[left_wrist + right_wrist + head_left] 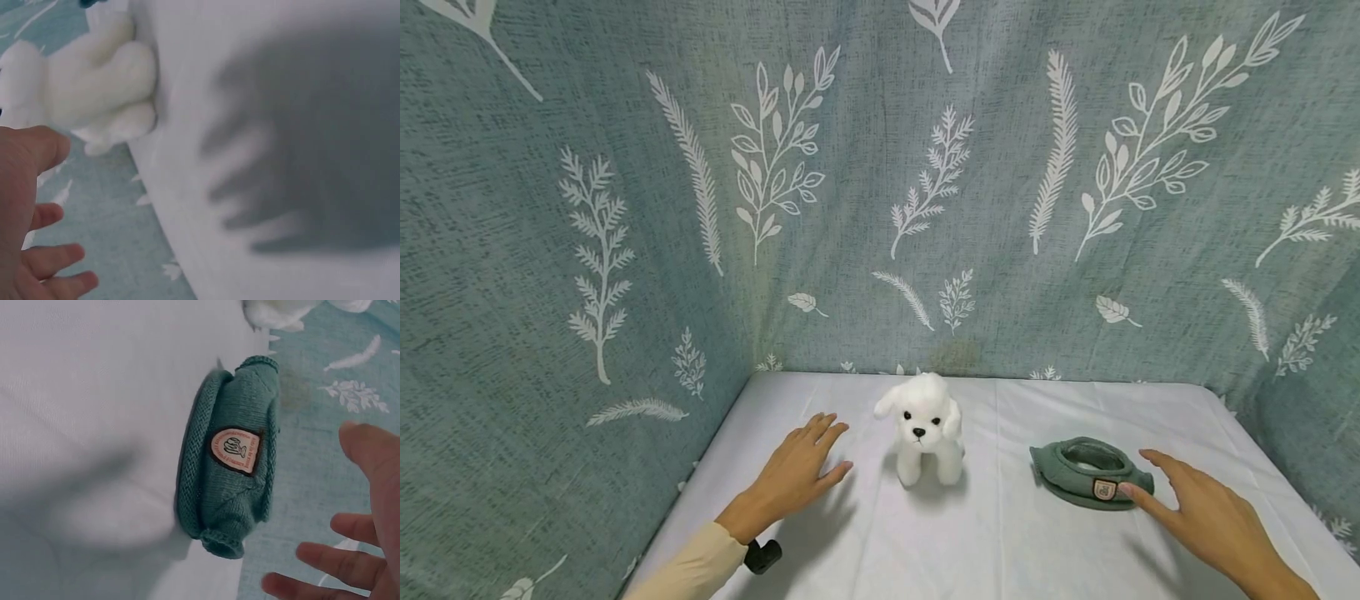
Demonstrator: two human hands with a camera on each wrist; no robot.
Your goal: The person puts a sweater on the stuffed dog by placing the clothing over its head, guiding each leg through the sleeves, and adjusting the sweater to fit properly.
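A small white plush dog (pixel 927 427) stands upright on the white-covered table (pixel 1000 542), facing me. My left hand (pixel 829 451) hovers open just left of it with fingers spread, holding nothing. In the left wrist view the plush dog (pixel 100 87) lies beyond my left hand (pixel 53 200), with a gap between them. A small green knitted garment (pixel 1088 472) with a tan badge lies right of the dog. My right hand (pixel 1153 487) reaches open toward its right end; contact cannot be told. The right wrist view shows the garment (pixel 234 462) apart from my right hand (pixel 359 506).
Teal cloth with white leaf prints (pixel 880 208) walls the table at the back and both sides. The table's left edge (pixel 677 508) runs close by my left forearm. A black wrist-camera mount (pixel 763 556) sits under my left sleeve.
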